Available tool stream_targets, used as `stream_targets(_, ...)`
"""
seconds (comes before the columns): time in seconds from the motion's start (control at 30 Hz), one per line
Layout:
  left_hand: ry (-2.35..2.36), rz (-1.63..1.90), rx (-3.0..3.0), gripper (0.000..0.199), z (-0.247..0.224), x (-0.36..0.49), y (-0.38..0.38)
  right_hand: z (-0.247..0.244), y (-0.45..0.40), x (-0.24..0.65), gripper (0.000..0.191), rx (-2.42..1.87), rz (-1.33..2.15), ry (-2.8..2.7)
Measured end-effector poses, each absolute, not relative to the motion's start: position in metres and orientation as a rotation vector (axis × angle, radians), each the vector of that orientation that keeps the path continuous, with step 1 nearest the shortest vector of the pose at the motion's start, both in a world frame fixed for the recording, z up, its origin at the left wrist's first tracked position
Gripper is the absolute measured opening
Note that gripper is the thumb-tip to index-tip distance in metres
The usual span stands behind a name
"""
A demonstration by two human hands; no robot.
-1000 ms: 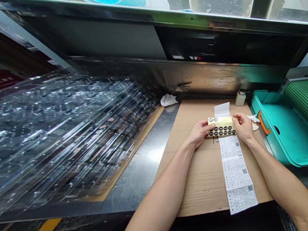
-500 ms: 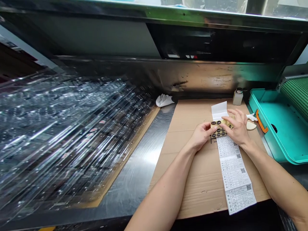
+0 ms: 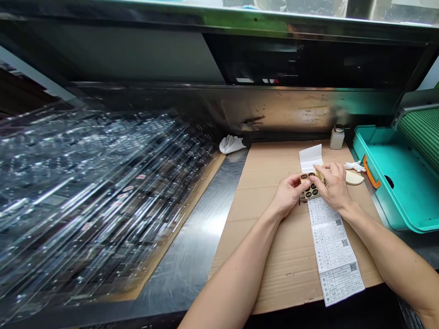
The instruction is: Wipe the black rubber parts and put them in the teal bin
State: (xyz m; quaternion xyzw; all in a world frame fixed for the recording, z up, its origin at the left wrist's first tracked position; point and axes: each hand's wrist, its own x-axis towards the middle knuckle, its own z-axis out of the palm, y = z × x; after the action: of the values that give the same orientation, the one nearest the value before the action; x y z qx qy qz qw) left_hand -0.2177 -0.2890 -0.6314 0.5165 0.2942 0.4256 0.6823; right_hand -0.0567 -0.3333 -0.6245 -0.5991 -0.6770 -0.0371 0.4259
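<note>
A small gold sheet of round black stickers (image 3: 314, 192) is held up over the cardboard. My left hand (image 3: 289, 195) pinches its left edge between thumb and fingers. On its right side my right hand (image 3: 332, 186) is closed, thumb on the front and fingers curled over the top; part of the sheet is hidden behind them. Beneath both hands lies a long white strip of printed labels (image 3: 336, 256) with QR codes. Its blank folded end (image 3: 310, 156) sticks up beyond the sheet.
Stacked clear plastic trays (image 3: 113, 201) fill the left side. A cardboard sheet (image 3: 270, 256) covers the metal bench (image 3: 202, 224). Around it are a white glove (image 3: 231, 144), a small bottle (image 3: 337, 138), a pale half-round piece (image 3: 354, 178) and a teal bin (image 3: 404, 192) with an orange handle.
My right hand has shifted slightly left and its fingers have drawn in closer on the sticker sheet, which now looks narrower. My left hand keeps its pinch.
</note>
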Motion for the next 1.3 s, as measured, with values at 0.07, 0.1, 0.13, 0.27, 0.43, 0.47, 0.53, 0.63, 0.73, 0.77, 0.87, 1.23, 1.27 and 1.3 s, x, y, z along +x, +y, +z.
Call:
stream_targets(0.07,0.671,0.960,1.153,0.035,-0.632,-0.217,-0.289,-0.623,-0.333,-0.055,0.029,-1.450,0.016,-1.656)
stream_targets(0.1,0.673,0.960,1.153,0.035,-0.632,-0.216,-0.289,-0.621,-0.333,-0.055,0.026,-1.428,0.056,-1.636)
stream_targets(0.13,0.674,0.957,1.153,0.035,-0.632,-0.216,-0.289,-0.620,-0.333,-0.054,0.022,-1.411,0.087,-1.619)
stream_targets(0.27,0.678,0.946,1.155,0.037,-0.631,-0.216,-0.290,-0.616,-0.333,-0.055,0.021,-1.361,0.187,-1.601)
stream_targets(0.43,0.677,0.987,1.134,0.044,-0.633,-0.216,-0.290,-0.617,-0.332,-0.054,0.013,-1.292,0.215,-1.606)
stream_targets(0.47,0.676,0.992,1.141,0.045,-0.633,-0.216,-0.289,-0.617,-0.332,-0.054,0.012,-1.282,0.216,-1.621)
stream_targets(0.53,0.674,0.985,1.186,0.045,-0.634,-0.216,-0.289,-0.618,-0.331,-0.053,0.011,-1.267,0.212,-1.651)
stream_targets(0.63,0.672,0.980,1.264,0.040,-0.636,-0.216,-0.288,-0.619,-0.330,-0.052,0.011,-1.270,0.198,-1.677)
stream_targets(0.73,0.685,1.013,1.321,0.038,-0.638,-0.215,-0.288,-0.619,-0.331,-0.052,0.013,-1.282,0.207,-1.693)
stream_targets(0.77,0.691,1.025,1.340,0.038,-0.638,-0.215,-0.288,-0.619,-0.331,-0.052,0.014,-1.290,0.215,-1.684)
stream_targets(0.87,0.692,1.016,1.367,0.036,-0.640,-0.214,-0.289,-0.620,-0.331,-0.053,0.010,-1.339,0.265,-1.556)
stream_targets(1.23,0.760,0.999,1.352,0.035,-0.640,-0.213,-0.291,-0.618,-0.332,-0.053,0.014,-1.337,0.244,-1.511)
stream_targets(1.27,0.750,1.022,1.376,0.034,-0.638,-0.214,-0.291,-0.618,-0.332,-0.053,0.014,-1.329,0.266,-1.506)
stream_targets(1.3,0.733,1.042,1.400,0.032,-0.636,-0.215,-0.292,-0.619,-0.331,-0.053,0.014,-1.319,0.298,-1.494)
